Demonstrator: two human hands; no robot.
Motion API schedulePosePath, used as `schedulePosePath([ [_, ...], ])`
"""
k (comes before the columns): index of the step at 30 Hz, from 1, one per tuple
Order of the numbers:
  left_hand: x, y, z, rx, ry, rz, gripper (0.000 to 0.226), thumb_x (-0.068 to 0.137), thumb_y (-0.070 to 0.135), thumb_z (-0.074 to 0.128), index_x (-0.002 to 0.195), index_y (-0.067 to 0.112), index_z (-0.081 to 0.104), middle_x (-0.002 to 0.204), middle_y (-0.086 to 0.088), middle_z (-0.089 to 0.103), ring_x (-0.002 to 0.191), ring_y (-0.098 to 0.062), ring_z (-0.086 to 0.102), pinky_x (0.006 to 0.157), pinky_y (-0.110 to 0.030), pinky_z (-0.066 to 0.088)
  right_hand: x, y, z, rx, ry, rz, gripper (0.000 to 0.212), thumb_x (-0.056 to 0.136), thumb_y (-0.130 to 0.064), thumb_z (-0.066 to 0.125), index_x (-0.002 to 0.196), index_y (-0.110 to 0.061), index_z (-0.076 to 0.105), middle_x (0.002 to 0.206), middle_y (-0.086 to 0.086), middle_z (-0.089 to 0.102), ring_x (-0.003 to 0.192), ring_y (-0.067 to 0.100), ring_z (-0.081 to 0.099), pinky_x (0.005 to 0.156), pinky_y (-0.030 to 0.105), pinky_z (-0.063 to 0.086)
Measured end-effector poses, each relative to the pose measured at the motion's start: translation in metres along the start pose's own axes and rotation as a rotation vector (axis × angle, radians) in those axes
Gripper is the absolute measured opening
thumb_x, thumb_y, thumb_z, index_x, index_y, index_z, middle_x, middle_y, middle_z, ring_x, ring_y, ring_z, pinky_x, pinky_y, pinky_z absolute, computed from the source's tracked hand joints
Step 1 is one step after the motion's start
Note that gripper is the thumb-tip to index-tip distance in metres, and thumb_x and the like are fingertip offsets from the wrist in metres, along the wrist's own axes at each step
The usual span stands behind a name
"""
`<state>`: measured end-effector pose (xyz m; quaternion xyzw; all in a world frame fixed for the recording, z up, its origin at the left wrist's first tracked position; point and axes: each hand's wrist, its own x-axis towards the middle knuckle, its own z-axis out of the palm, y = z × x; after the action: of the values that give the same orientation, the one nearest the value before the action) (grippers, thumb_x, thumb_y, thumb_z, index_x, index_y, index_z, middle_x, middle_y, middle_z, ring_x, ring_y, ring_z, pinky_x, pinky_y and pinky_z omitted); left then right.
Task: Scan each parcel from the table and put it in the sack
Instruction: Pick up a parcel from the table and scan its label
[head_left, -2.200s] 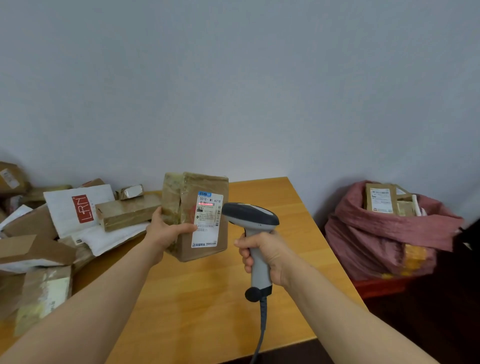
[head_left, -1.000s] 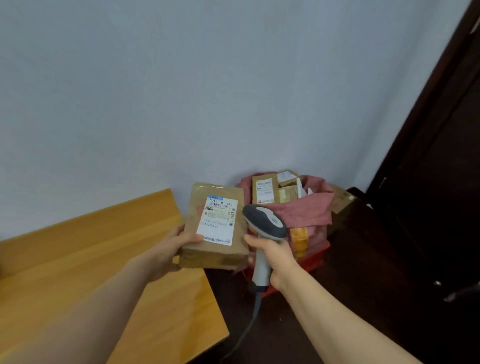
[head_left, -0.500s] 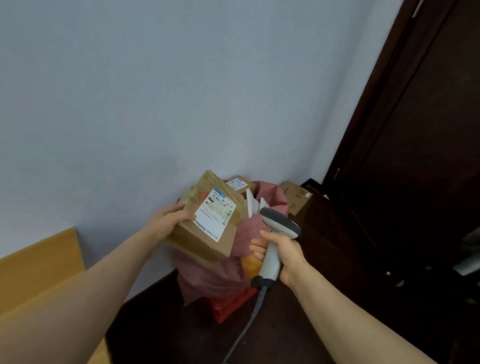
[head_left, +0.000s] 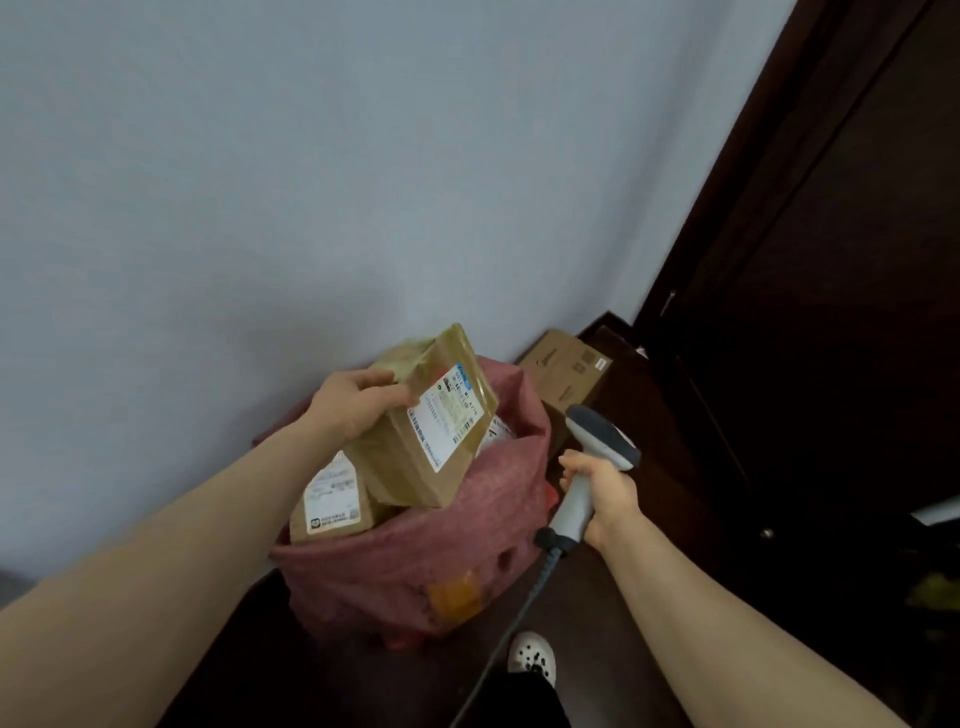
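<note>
My left hand (head_left: 353, 405) grips a brown taped parcel (head_left: 410, 457) with a white label by its upper left end. The parcel is tilted, and its lower end sits in the mouth of the pink woven sack (head_left: 415, 566) on the floor. Another labelled brown parcel (head_left: 330, 501) lies inside the sack below my left wrist. My right hand (head_left: 605, 493) holds the grey barcode scanner (head_left: 592, 462) by its handle, just right of the sack, with its cable trailing down.
A cardboard box (head_left: 566, 374) stands behind the sack against the pale wall. A dark wooden door (head_left: 831, 260) fills the right side. The floor is dark. My foot in a white shoe (head_left: 532, 657) is below the sack.
My view has swung from the table to the sack. My left hand has carried the parcel rightward and lowered it into the sack's mouth. The scanner has moved to the right of the sack.
</note>
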<state>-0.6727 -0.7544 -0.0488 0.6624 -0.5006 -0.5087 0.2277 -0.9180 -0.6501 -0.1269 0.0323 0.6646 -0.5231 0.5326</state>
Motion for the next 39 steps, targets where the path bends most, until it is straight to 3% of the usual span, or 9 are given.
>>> schedulePosePath([
  [4,0.038,0.014,0.025,0.101,0.018,-0.046,0.05,0.074,0.029,0.077,0.123,0.026,0.064,0.11,0.002,0.062,0.09,-0.011,0.057,0.078,-0.025,0.045,0.057,-0.002,0.024,-0.062,-0.093,0.121,0.034,0.067,0.003,0.073,0.101,-0.002,0.069,0.1,0.018,0.069,0.094,0.036,0.066,0.088,0.051,0.054],
  [8,0.067,0.024,0.043,0.148,-0.007,-0.11,0.047,0.073,0.026,0.078,0.119,0.025,0.066,0.105,-0.001,0.067,0.089,-0.016,0.064,0.078,-0.027,0.052,0.096,0.008,0.049,-0.1,-0.106,0.182,0.042,0.063,0.004,0.074,0.105,0.001,0.067,0.093,0.012,0.066,0.081,0.027,0.061,0.072,0.036,0.052],
  [13,0.087,0.033,0.057,0.193,-0.006,-0.167,0.036,0.075,0.022,0.077,0.11,0.024,0.068,0.081,0.009,0.064,0.068,-0.003,0.06,0.045,-0.008,0.041,0.112,0.021,0.055,-0.093,-0.047,0.221,0.046,0.063,0.003,0.075,0.107,-0.002,0.065,0.092,0.009,0.067,0.081,0.025,0.061,0.076,0.035,0.051],
  [23,0.095,0.04,0.043,0.357,-0.128,-0.148,0.017,0.071,0.024,0.078,0.08,0.034,0.066,0.083,0.015,0.053,0.073,-0.001,0.049,0.056,-0.014,0.034,0.048,-0.007,0.082,0.12,-0.128,0.0,0.038,0.062,0.007,0.081,0.084,-0.02,0.065,0.084,-0.002,0.07,0.079,0.017,0.066,0.072,0.03,0.051],
  [27,0.1,0.029,0.041,0.43,-0.242,-0.193,0.014,0.067,0.034,0.076,0.078,0.036,0.067,0.094,0.008,0.058,0.092,-0.013,0.053,0.084,-0.029,0.042,0.016,-0.018,0.09,0.158,-0.184,-0.098,0.047,0.062,0.005,0.082,0.094,-0.025,0.066,0.082,-0.01,0.073,0.075,0.008,0.069,0.06,0.022,0.052],
  [30,0.102,0.018,0.042,0.443,-0.307,-0.175,0.024,0.067,0.037,0.074,0.09,0.031,0.07,0.114,0.001,0.062,0.109,-0.019,0.055,0.099,-0.034,0.043,-0.011,-0.024,0.088,0.148,-0.177,-0.185,0.059,0.048,-0.004,0.086,0.101,-0.022,0.066,0.095,-0.002,0.073,0.088,0.018,0.069,0.075,0.033,0.057],
  [33,0.106,0.0,0.05,0.607,-0.18,0.005,0.036,0.083,0.036,0.066,0.115,0.021,0.068,0.121,-0.001,0.063,0.11,-0.019,0.057,0.091,-0.028,0.045,-0.028,-0.023,0.083,0.086,-0.22,-0.314,0.061,0.046,-0.008,0.083,0.104,-0.018,0.069,0.095,-0.002,0.075,0.087,0.014,0.071,0.066,0.025,0.057],
  [36,0.095,-0.01,0.052,0.609,0.019,0.183,0.037,0.092,0.044,0.056,0.108,0.012,0.066,0.113,-0.009,0.066,0.1,-0.024,0.061,0.081,-0.031,0.046,-0.033,-0.02,0.087,0.004,-0.222,-0.344,0.048,0.06,0.004,0.082,0.104,-0.013,0.071,0.098,0.003,0.075,0.091,0.017,0.071,0.068,0.026,0.057],
  [39,0.096,-0.02,0.026,0.431,0.191,0.191,0.045,0.1,0.037,0.042,0.117,-0.001,0.062,0.118,-0.019,0.062,0.112,-0.035,0.055,0.095,-0.04,0.042,-0.031,-0.014,0.107,-0.074,-0.195,-0.284,0.044,0.066,0.009,0.078,0.1,-0.016,0.068,0.088,-0.003,0.075,0.083,0.014,0.07,0.065,0.026,0.055],
])
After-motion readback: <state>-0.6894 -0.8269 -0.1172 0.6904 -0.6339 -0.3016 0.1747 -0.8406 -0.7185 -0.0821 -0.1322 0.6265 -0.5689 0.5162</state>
